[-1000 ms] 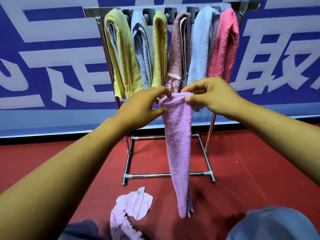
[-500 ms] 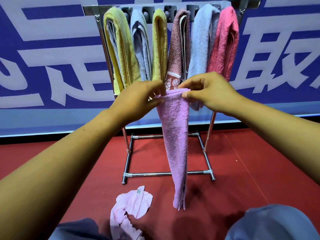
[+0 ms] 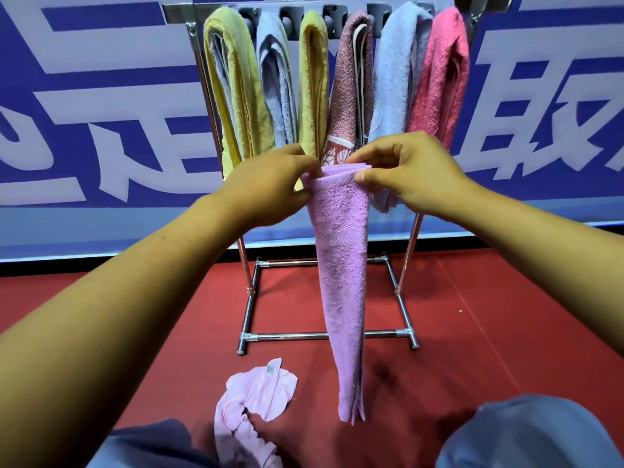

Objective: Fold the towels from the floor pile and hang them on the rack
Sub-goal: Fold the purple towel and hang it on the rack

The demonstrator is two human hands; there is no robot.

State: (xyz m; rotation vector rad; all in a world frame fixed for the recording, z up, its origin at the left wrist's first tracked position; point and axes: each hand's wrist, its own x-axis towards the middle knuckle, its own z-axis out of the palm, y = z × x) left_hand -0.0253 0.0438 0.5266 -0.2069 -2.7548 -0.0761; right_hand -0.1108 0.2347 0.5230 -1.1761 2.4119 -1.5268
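Both hands pinch the top edge of the purple towel, the left hand closed on its left corner and the right hand on its right, thumb and fingertips meeting over the stacked layers; this grip looks meant to keep the folded edges lined up while the cloth hangs straight under its own weight. Behind them a blue banner with large white characters fills the wall, and the red floor spreads below it. Against the banner stands the chrome rack, its top rail carrying six folded towels side by side, each draped over its own peg so they hang apart: a yellow towel at the far left, a pale blue towel, a second yellow towel, a mauve towel with a patterned border, a lavender-blue towel, and a pink towel at the far right. The purple towel hangs in front of the rack, between the person and the hung row, folded into a long narrow strip whose lower end stops just above the floor. By my judgement it is folded and near ready to go up, though where a free peg remains I cannot tell. On the floor near the person lies a crumpled light pink towel, still unfolded, so the pile is not yet finished.
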